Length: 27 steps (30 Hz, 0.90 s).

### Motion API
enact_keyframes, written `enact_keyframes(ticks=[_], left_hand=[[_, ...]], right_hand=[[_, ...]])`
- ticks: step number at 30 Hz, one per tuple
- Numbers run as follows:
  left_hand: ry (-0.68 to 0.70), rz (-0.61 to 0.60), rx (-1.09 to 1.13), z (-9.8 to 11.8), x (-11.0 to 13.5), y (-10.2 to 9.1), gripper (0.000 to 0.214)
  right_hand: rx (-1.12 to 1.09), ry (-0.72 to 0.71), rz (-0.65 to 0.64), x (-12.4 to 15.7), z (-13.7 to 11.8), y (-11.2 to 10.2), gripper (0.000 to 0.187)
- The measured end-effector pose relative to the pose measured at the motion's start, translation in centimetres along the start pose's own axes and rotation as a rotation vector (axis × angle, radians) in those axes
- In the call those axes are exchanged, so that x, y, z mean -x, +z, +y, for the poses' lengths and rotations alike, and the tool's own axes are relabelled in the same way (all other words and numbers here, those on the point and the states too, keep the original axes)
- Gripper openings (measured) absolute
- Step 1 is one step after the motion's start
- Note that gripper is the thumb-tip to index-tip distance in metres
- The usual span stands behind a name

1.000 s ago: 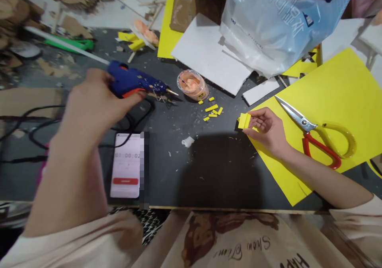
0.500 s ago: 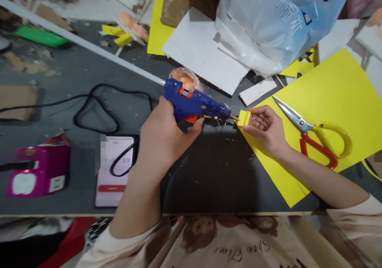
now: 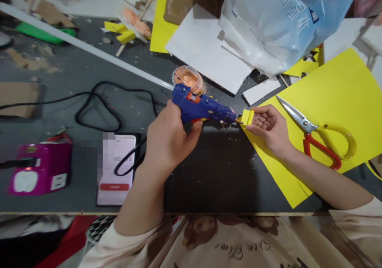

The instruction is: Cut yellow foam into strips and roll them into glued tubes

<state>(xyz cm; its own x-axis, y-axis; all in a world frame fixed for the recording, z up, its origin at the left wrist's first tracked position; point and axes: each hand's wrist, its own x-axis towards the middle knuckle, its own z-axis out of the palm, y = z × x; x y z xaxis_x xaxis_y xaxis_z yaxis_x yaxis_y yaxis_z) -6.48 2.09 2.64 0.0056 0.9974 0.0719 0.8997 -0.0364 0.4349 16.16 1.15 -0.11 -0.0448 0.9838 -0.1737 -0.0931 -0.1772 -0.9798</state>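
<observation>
My left hand point(image 3: 170, 140) is wrapped round the handle of a blue hot glue gun point(image 3: 197, 105), its thumb by the orange trigger. A long white glue stick point(image 3: 119, 60) runs out of the gun's back toward the upper left. In my right hand point(image 3: 271, 127) a small piece of yellow paper point(image 3: 247, 117), partly rolled, is pinched between thumb and fingers. The gun's metal nozzle is at the paper's left edge; whether they touch I cannot tell. Scissors point(image 3: 307, 125) with one yellow and one red handle lie on a yellow sheet point(image 3: 343, 97) beside my right forearm.
Behind the gun stands a clear tub point(image 3: 191, 77) of orange paste. A plastic bag point(image 3: 268, 25) rests at the back over white board point(image 3: 205, 49). To the left are a phone point(image 3: 115, 196), a magenta power adapter point(image 3: 41, 168) and a looped black cord point(image 3: 98, 86).
The glue gun and both hands sit slightly farther right in the view, as do most things around them. My hold on the gun and the yellow paper stays the same.
</observation>
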Motion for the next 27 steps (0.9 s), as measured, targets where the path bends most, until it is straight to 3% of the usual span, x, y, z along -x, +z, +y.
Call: enact_keyframes(ticks=[18,27], left_hand=[[0.047,-0.063,-0.138,0.07,-0.07,-0.15,0.023],[0.036,-0.001,-0.120,-0.39,-0.21,0.10,0.024]], right_hand=[[-0.012,-0.007,-0.012,0.06,0.05,0.03,0.036],[0.029,-0.173,-0.121,0.44,0.83,0.24,0.033]])
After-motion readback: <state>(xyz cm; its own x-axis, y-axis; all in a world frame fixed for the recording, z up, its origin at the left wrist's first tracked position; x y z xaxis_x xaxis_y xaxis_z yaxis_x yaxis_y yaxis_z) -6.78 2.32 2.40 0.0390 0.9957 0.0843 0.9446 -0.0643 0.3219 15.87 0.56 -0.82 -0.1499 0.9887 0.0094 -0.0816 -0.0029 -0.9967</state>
